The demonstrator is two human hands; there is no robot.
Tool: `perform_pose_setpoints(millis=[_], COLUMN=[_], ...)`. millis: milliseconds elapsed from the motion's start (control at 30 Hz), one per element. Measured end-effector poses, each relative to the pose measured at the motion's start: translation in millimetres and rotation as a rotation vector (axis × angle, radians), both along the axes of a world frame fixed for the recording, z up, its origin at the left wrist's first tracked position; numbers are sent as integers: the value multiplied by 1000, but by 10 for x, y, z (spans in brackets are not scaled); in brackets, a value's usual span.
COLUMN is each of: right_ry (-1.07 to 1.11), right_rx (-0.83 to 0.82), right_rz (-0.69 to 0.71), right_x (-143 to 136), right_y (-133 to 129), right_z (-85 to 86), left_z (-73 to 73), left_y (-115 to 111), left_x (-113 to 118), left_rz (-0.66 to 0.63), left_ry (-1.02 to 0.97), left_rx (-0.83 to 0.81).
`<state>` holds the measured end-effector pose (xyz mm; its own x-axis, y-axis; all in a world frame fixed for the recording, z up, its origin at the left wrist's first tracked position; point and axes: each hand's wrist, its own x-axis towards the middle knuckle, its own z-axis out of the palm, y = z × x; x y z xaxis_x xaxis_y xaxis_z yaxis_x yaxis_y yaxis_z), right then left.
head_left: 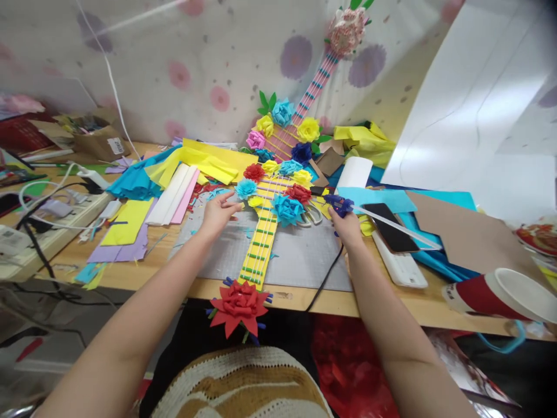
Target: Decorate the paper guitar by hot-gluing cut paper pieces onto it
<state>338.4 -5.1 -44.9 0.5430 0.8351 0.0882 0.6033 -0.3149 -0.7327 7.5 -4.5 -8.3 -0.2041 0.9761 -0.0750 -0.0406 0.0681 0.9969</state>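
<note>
A yellow paper guitar [260,247] lies on the grey cutting mat [300,261], its neck toward me. Red, blue and yellow paper flowers cover its body, and a large red paper flower [241,307] sits at the neck's near end, past the table edge. My left hand [218,216] is just left of the guitar's body, beside a light-blue paper flower [246,188], fingers apart with nothing clearly held. In my right hand [347,226] is a blue glue gun [339,204], nozzle toward the guitar; a long white glue stick [395,226] sticks out behind it.
Behind stands a pink flowered guitar [319,84] against the curtain. Scissors [312,216] lie right of the flowers. A phone [389,227], white box [400,261] and paper cup [500,293] are on the right; coloured paper [127,223] and a power strip [56,232] on the left.
</note>
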Motion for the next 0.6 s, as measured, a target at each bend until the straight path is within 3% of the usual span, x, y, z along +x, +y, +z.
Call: perform_pose_setpoints(millis=[167,400,500,600], right_ry=[-128,-141,-142,-199], right_rx=[-84,-65,-12,144], right_rz=[33,21,7,-13], right_x=[34,2,14,-34], right_y=[139,96,-24,-335], right_z=[-143,-202,-233,-293], left_z=[19,-81,-87,-64], left_y=[-45,-36,-21,-39], left_x=[85,50,43,20], left_rz=[28,48,11,-50], left_ry=[-77,-179,-182,-187], left_rx=[8,44,51,27])
